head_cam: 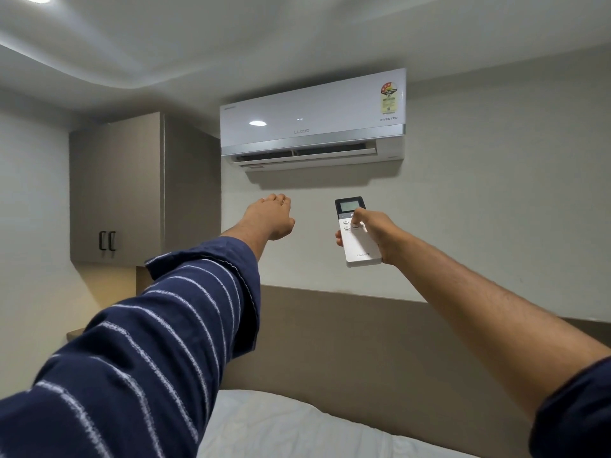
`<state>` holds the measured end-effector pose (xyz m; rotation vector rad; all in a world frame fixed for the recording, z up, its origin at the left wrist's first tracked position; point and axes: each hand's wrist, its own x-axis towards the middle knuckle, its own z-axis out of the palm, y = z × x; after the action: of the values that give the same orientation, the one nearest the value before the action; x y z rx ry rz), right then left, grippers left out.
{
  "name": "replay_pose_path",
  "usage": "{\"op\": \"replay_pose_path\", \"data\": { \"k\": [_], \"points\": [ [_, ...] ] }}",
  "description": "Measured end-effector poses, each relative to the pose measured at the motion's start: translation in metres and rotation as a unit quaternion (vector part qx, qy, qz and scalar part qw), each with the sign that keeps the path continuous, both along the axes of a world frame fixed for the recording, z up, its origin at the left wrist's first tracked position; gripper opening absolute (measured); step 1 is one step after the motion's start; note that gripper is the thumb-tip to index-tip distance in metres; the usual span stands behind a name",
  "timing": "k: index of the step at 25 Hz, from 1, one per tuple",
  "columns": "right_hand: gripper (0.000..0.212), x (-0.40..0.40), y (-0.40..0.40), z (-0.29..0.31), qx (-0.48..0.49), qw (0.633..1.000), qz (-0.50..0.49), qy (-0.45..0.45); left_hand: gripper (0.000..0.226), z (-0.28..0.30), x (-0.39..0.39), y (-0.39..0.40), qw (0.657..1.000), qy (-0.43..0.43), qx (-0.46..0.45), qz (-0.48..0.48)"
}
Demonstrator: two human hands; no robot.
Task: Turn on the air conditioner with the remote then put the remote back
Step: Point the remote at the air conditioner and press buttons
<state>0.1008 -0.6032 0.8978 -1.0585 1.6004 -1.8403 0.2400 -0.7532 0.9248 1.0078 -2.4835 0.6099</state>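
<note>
Centre frame, right hand (375, 231) grips the white Lloyd remote (358, 233), thumb on its buttons, aimed up at the wall-mounted Lloyd air conditioner (312, 119). Left hand (272, 216) reaches forward empty, fingers extended, palm down.

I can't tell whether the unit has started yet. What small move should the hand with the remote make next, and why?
Probably lower the remote and carry it back. The air conditioner already shows an open flap and small lit marks on its front, and the right hand has its thumb on the buttons. The left hand is empty.
</note>
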Motion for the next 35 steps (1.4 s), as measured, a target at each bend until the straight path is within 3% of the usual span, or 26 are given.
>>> {"op": "replay_pose_path", "data": {
  "k": [35],
  "points": [
    [0.022, 0.000, 0.005, -0.003, 0.005, 1.000, 0.011, -0.004, 0.065, -0.001, -0.002, -0.004, 1.000, 0.010, 0.002, -0.010]
  ]
}}
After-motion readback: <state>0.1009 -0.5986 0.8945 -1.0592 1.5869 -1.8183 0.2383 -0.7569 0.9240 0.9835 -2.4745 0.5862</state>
